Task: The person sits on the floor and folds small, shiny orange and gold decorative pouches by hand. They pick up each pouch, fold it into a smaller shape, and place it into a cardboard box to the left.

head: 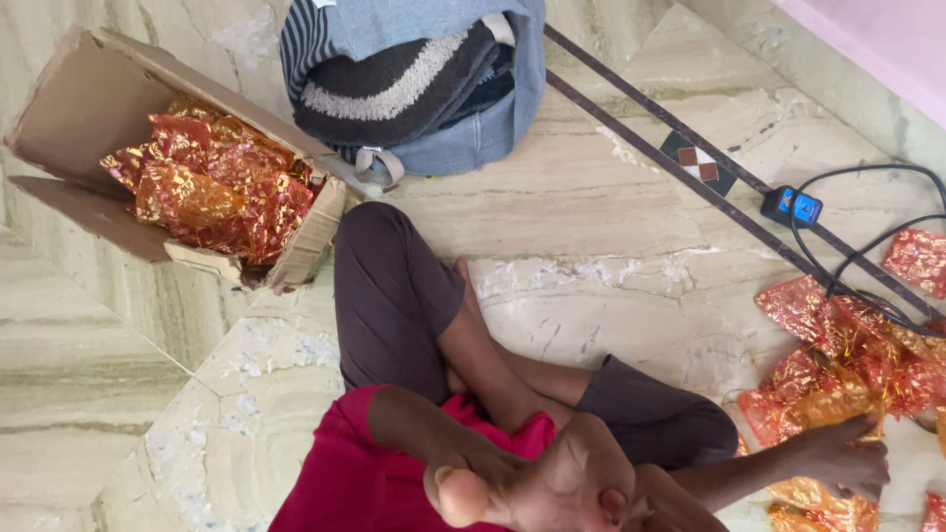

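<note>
The fingers of the right hand (845, 461) curl down onto a red-and-gold foil pouch (826, 406) at the near edge of a loose pile of such pouches (867, 360) on the marble floor (591, 217); they touch it, though whether they pinch it I cannot tell. That arm stretches out low to the right across the person's folded leg. The left hand (463, 463) lies across the lap, its fingers loosely bent and holding nothing. Further out, a black cable with a small blue box (793, 205) runs over the pile. Well apart at upper left, an open cardboard box (89, 108) lies tipped on its side, stuffed with more crumpled foil pouches (212, 187). Beside it sits a denim bag (424, 79) holding dark knitted cloth.
</note>
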